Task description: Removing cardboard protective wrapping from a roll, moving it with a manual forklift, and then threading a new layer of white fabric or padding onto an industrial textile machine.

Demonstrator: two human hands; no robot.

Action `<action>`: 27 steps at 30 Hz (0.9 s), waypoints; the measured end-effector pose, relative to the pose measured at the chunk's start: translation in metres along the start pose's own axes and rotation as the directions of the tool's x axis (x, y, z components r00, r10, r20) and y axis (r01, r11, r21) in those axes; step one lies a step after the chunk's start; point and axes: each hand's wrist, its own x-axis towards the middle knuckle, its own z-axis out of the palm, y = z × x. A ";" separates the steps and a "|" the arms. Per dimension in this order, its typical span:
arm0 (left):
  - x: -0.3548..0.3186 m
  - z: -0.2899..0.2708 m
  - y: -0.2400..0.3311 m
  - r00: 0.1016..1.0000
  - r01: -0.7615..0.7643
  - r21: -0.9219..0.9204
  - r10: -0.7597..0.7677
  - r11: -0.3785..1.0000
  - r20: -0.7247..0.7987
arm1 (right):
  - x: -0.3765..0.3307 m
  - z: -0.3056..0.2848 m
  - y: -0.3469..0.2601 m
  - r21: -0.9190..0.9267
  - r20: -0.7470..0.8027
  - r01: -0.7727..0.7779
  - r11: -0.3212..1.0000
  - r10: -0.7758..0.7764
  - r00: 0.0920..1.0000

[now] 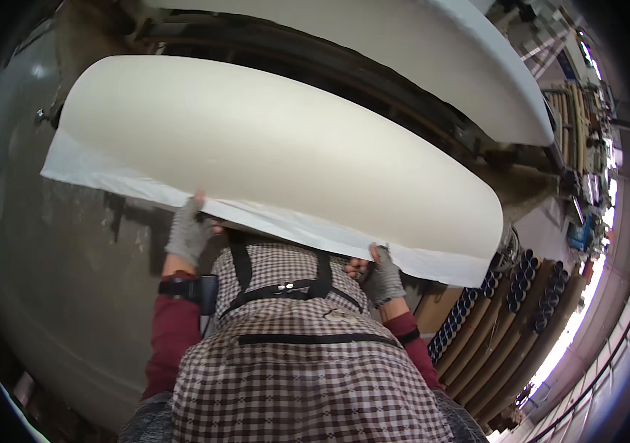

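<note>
A grey workshop floor (49,295) fills the left of the frame. Nearest me, at lower centre, I see 2 gloved hands raised: my left hand (188,235) and right hand (383,279) each pinch the loose lower edge of a big white roll of sheet material (278,155) spanning mid-frame. It looks heavy, the edge soft and tearable; I'd grip near both ends. Cardboard tubes (492,332) lie lower right, a second white roll (418,52) above.

Fabric roll (278,148) lies ahead; cardboard tubes (507,325) stand to its lower right.
</note>
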 end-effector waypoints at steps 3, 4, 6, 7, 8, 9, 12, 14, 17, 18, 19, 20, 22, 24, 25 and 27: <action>0.008 -0.005 0.008 0.997 0.068 0.063 -0.069 0.996 0.016 | 0.005 0.006 0.011 -0.166 -0.078 -0.109 0.980 0.098 0.992; 0.012 -0.006 0.009 0.994 0.094 0.083 -0.098 0.992 0.040 | 0.006 -0.001 0.014 -0.192 0.031 -0.094 0.977 0.101 0.994; 0.015 0.007 0.003 0.993 0.114 0.145 -0.114 0.983 -0.004 | -0.001 -0.005 0.010 -0.143 -0.019 -0.061 0.988 0.059 0.998; 0.015 0.018 0.002 0.992 0.122 0.197 -0.113 0.973 -0.056 | -0.004 -0.007 0.009 -0.109 -0.058 -0.029 0.994 0.023 0.998; 0.010 0.029 -0.002 0.993 0.115 0.267 -0.111 0.957 -0.030 | 0.001 -0.035 0.013 0.005 0.001 0.008 1.000 -0.008 1.000; 0.007 0.040 -0.009 0.993 0.115 0.272 -0.112 0.955 -0.029 | -0.004 -0.043 0.012 0.010 0.001 0.009 1.000 -0.009 1.000; 0.002 0.059 -0.031 0.967 0.237 0.285 -0.254 0.929 0.025 | -0.014 -0.054 0.005 0.234 -0.128 0.176 0.956 -0.149 0.981; 0.005 0.066 -0.034 0.976 0.187 0.300 -0.212 0.935 0.053 | -0.008 -0.049 -0.006 0.262 -0.266 0.293 0.919 -0.223 0.938; 0.013 0.065 -0.035 0.998 0.059 0.345 -0.056 0.937 -0.019 | 0.008 -0.055 -0.010 0.106 -0.297 0.343 0.933 -0.300 0.907; 0.021 0.058 -0.032 0.998 0.051 0.376 -0.060 0.925 0.011 | 0.016 -0.060 -0.009 -0.066 -0.242 0.333 0.941 -0.339 0.909; 0.028 0.053 -0.031 0.997 0.042 0.407 -0.064 0.912 0.040 | 0.023 -0.065 -0.007 -0.061 -0.242 0.333 0.941 -0.338 0.910; 0.033 0.049 -0.032 0.999 0.032 0.418 -0.035 0.908 -0.002 | 0.031 -0.070 -0.004 -0.196 -0.306 0.293 0.936 -0.342 0.889; 0.038 0.043 -0.029 0.999 0.035 0.432 -0.034 0.901 -0.010 | 0.038 -0.074 -0.001 -0.324 -0.362 0.230 0.918 -0.345 0.866; 0.034 0.053 -0.022 0.998 0.041 0.419 -0.016 0.907 -0.064 | 0.045 -0.076 -0.001 -0.468 -0.303 0.202 0.860 -0.371 0.878; 0.036 0.051 -0.022 0.998 0.034 0.421 -0.009 0.906 -0.062 | 0.046 -0.076 -0.002 -0.465 -0.298 0.207 0.860 -0.373 0.879; 0.043 0.042 -0.024 0.998 0.041 0.465 -0.056 0.884 0.017 | 0.046 -0.073 -0.005 -0.422 -0.075 0.268 0.866 -0.328 0.942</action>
